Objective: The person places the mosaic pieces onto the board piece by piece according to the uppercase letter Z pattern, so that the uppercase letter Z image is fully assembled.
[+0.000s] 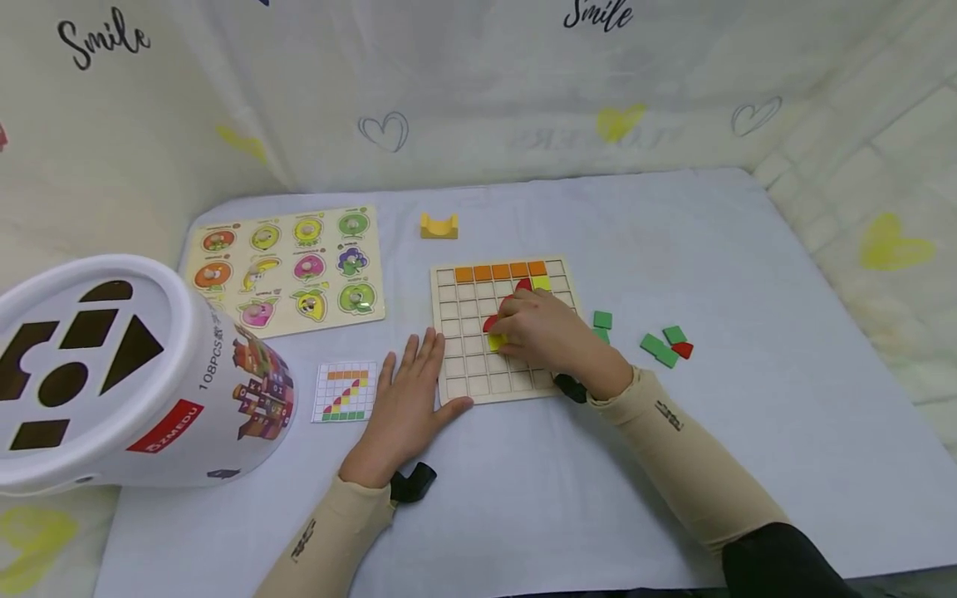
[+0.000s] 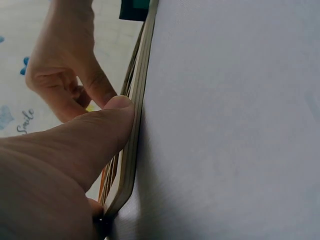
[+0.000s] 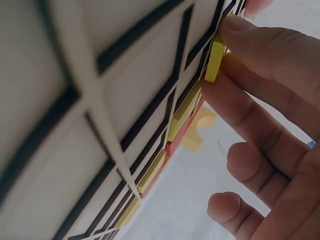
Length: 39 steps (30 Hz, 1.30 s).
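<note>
Head: touching grid board just right of left hand, with straight fingers and thumb apart; reaching across board with right hand. Left wrist: resting left thumb on board edge. Right wrist: pinching yellow tile at right fingertips.

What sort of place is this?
Probably a puzzle-play setup, perhaps a makeshift recording booth: a cloth-covered table holds a wooden grid board and a fruit puzzle board, backed by a "Smile"-printed backdrop.
</note>
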Motion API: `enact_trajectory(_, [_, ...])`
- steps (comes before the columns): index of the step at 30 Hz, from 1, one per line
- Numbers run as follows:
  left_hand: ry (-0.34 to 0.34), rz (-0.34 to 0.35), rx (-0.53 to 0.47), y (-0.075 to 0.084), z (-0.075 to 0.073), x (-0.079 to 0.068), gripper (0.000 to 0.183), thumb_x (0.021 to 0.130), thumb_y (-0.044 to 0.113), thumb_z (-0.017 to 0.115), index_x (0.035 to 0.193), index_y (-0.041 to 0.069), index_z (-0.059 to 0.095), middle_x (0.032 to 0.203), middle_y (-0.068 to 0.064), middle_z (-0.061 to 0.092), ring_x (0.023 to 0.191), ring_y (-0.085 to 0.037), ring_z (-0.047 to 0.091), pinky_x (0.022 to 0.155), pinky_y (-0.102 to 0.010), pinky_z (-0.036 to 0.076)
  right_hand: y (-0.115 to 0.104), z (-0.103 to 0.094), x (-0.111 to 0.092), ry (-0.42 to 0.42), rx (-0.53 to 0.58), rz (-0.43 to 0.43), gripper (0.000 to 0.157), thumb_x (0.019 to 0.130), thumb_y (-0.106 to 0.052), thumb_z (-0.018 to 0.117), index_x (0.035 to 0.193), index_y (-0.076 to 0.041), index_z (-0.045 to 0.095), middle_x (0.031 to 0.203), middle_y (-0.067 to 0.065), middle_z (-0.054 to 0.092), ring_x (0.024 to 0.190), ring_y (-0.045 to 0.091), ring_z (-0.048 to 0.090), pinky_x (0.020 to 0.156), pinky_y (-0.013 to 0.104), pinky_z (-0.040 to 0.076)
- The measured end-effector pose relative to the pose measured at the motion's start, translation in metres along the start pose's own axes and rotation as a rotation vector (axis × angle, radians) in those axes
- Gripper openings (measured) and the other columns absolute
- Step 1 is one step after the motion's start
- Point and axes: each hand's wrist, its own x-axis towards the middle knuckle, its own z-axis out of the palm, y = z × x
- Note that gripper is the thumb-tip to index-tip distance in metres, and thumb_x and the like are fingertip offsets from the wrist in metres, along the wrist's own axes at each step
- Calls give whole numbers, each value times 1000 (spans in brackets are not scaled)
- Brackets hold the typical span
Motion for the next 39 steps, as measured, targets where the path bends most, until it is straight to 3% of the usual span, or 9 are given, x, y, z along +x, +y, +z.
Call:
enact_trajectory(12, [-9,3,9,1,-1,1,101,95,57,68,167,11,16,177,-5,10,165,-31,3,131,-61,0,-2,1,0,17,-1,-7,21,86,-25,86,106,-17,83,100,3,75,98,23,64,88,40,57])
enact_trajectory(19, [-9,3,-14,3,0,2,102,94,56,71,167,9,17,177,-7,11,165,-33,4,131,-61,0,5,0,-13,42,8,6,16,87,-24,86,102,-18,83,97,0,76,92,22,65,86,39,56])
enact_trajectory(24, [-1,-13,-27,1,0,1,103,93,55,72,167,9,18,177,-8,12,165,-34,4,130,-62,-1,24,-6,-41,70,35,58,19,84,-20,88,102,-15,83,98,0,77,92,23,65,83,39,54])
enact_trajectory(34, [-2,-14,-36,-1,0,-1,104,93,53,74,167,8,16,177,-9,11,165,-35,2,130,-63,-3,78,-19,-128,122,28,288,23,80,-5,87,101,-9,82,101,7,79,88,28,66,78,43,54])
enact_trajectory(39, [-7,-6,-34,1,0,0,104,92,52,74,167,8,17,177,-10,11,165,-36,3,130,-64,-3,94,-23,-167,127,23,385,20,80,-5,86,100,-9,82,99,8,80,84,25,63,72,40,50])
